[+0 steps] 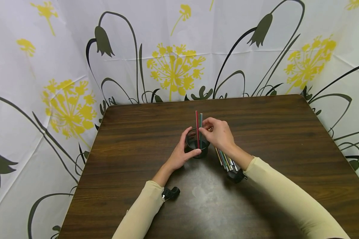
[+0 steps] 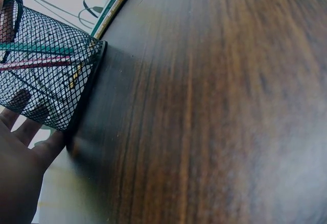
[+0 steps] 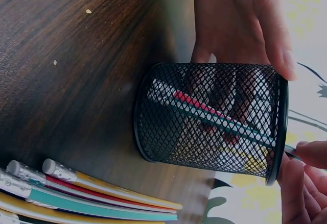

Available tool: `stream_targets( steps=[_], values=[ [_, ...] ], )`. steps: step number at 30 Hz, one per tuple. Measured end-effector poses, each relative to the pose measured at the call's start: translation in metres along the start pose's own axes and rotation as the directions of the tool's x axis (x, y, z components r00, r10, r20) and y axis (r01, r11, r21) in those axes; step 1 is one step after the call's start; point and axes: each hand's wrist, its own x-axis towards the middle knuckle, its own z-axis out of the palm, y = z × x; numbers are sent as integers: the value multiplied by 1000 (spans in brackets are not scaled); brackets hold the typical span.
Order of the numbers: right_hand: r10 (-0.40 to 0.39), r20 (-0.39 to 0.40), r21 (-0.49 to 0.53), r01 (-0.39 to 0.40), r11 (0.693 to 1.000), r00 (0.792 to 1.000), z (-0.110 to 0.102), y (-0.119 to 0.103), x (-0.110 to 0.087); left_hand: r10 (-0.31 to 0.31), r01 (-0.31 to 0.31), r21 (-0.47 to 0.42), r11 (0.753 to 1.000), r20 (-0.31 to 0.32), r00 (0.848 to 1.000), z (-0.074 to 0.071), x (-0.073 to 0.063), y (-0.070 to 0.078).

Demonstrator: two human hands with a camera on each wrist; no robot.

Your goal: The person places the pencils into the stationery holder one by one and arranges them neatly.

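Observation:
A black mesh pencil cup (image 3: 209, 132) stands upright on the table, shown sideways in both wrist views. My left hand (image 1: 180, 155) holds it from the left, fingers around the far side and thumb at the near rim. A red pencil (image 1: 197, 124) leans inside the cup, rising above the rim. Beside it stands a green pencil (image 1: 201, 120), its lower part inside the cup. My right hand (image 1: 220, 134) pinches this green pencil between thumb and fingers just above the rim. Through the mesh, both pencils (image 3: 204, 113) show close together.
Several pencils (image 1: 224, 160) lie together on the table to the right of the cup, under my right forearm; their eraser ends (image 3: 60, 170) show in the right wrist view. The brown wooden table (image 1: 131, 132) ends at a flower-patterned curtain (image 1: 173, 33).

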Motion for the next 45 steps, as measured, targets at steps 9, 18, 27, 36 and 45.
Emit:
stream_targets(
  steps=[9, 18, 27, 36, 45],
  values=[
    [6, 6, -19, -6, 1000, 1000, 4, 1, 5, 3, -3, -18, 1000, -5, 1000, 1, 0, -2],
    [49, 22, -59, -48, 997, 999, 8, -2, 9, -2, 2, -16, 1000, -3, 1000, 0, 1, -3],
    [88, 48, -90, -83, 992, 995, 8, -4, 13, -51, 51, -3, 999, 6, 999, -1, 1, -2],
    [112, 72, -107, -104, 989, 991, 7, -6, 16, -36, 36, -7, 999, 7, 999, 0, 1, -2],
    [140, 74, -111, -131, 985, 987, 7, -7, 16, -30, 30, -11, 999, 4, 1000, 1, 1, -1]
  ],
)
